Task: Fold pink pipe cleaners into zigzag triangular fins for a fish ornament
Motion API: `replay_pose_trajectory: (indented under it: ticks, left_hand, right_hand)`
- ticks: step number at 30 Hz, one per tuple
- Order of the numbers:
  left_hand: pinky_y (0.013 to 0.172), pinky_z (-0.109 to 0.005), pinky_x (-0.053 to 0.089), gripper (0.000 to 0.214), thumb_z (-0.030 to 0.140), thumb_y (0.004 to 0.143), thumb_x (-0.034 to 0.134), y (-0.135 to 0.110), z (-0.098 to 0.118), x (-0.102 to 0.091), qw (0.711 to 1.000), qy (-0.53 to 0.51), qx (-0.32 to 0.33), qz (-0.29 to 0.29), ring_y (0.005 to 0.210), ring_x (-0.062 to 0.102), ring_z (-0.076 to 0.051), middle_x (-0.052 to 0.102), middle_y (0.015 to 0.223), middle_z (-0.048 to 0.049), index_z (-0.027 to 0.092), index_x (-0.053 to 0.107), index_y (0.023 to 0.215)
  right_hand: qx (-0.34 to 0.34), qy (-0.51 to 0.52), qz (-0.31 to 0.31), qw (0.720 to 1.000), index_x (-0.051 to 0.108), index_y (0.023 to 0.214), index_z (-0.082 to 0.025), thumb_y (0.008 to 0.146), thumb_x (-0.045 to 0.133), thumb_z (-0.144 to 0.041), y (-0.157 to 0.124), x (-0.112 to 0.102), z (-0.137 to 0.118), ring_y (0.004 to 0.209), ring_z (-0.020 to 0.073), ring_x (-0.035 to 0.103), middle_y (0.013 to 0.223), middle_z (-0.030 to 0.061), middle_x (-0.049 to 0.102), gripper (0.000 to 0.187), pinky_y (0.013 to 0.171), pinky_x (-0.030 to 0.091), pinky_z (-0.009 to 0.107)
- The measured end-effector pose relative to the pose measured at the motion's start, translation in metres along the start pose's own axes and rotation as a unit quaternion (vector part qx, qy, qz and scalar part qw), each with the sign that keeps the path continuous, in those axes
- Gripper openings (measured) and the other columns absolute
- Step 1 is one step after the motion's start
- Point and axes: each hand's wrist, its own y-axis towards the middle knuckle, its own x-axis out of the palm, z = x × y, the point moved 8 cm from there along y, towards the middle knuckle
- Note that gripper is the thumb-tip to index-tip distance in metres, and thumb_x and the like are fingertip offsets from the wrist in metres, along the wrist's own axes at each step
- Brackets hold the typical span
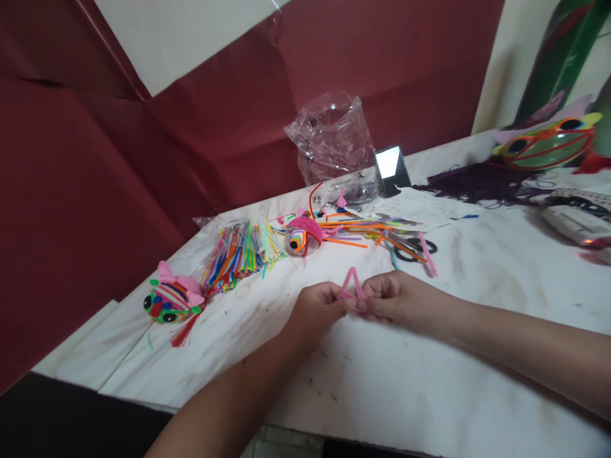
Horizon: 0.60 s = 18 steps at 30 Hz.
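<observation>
A pink pipe cleaner [354, 278], bent to a point at its top, is pinched between both hands above the white table. My left hand [323, 304] grips its left side with thumb and fingers closed. On its right side, my right hand [387, 298] pinches it the same way, close to the left hand. Just beyond the hands lies a round craft piece [305, 236] with a pink top and an orange-rimmed eye. Loose orange and purple pipe cleaners [346, 224] spread out to the right of it.
Black-handled scissors [415, 249] lie behind my right hand. A bundle of coloured pipe cleaners [238, 254] and a decorated animal head [172, 298] are at left. A clear plastic bag [334, 140] and a phone [392, 170] stand at the back. Dark purple strands [482, 181] lie at right.
</observation>
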Motion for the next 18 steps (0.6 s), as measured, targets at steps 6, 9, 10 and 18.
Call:
replay_pose_trajectory:
  ticks: [6,9,10,18]
  left_hand:
    - [0.06,-0.023,0.034,0.013,0.022,0.062,0.066,-0.001,0.008,-0.01,0.998,-0.037,0.021,0.048,0.058,0.047,-0.009,0.056,0.058,0.0009,0.013,0.057,0.062]
    - [0.059,-0.023,0.034,0.012,0.022,0.064,0.065,-0.002,0.009,-0.011,0.998,-0.03,0.021,0.047,0.058,0.046,-0.009,0.056,0.058,0.0015,0.013,0.057,0.064]
    - [0.058,-0.022,0.033,0.011,0.022,0.064,0.064,-0.002,0.009,-0.011,0.998,-0.023,0.023,0.05,0.057,0.045,-0.009,0.054,0.057,0.0023,0.014,0.057,0.063]
    - [0.054,-0.022,0.03,0.012,0.023,0.064,0.063,-0.006,0.011,-0.003,0.997,0.032,0.045,0.051,0.054,0.039,-0.008,0.047,0.054,0.0046,0.015,0.055,0.062]
  right_hand:
    - [-0.024,0.075,0.031,0.996,0.061,0.074,-0.011,0.073,0.057,-0.028,0.004,-0.005,0.001,0.054,0.0082,0.049,0.067,0.0038,0.062,0.017,0.054,0.038,0.022]
    - [-0.028,0.051,0.036,0.998,0.06,0.071,-0.013,0.073,0.057,-0.026,0.002,-0.002,0.002,0.055,0.0082,0.048,0.065,0.0018,0.06,0.014,0.054,0.037,0.022]
    - [-0.032,0.036,0.04,0.998,0.06,0.071,-0.013,0.072,0.057,-0.026,0.0,-0.001,0.001,0.055,0.0081,0.046,0.063,0.0007,0.058,0.013,0.053,0.036,0.022]
    - [-0.089,-0.068,0.08,0.991,0.056,0.066,-0.017,0.077,0.052,-0.032,-0.008,0.001,-0.007,0.052,0.0083,0.04,0.057,-0.0032,0.048,0.019,0.048,0.03,0.022]
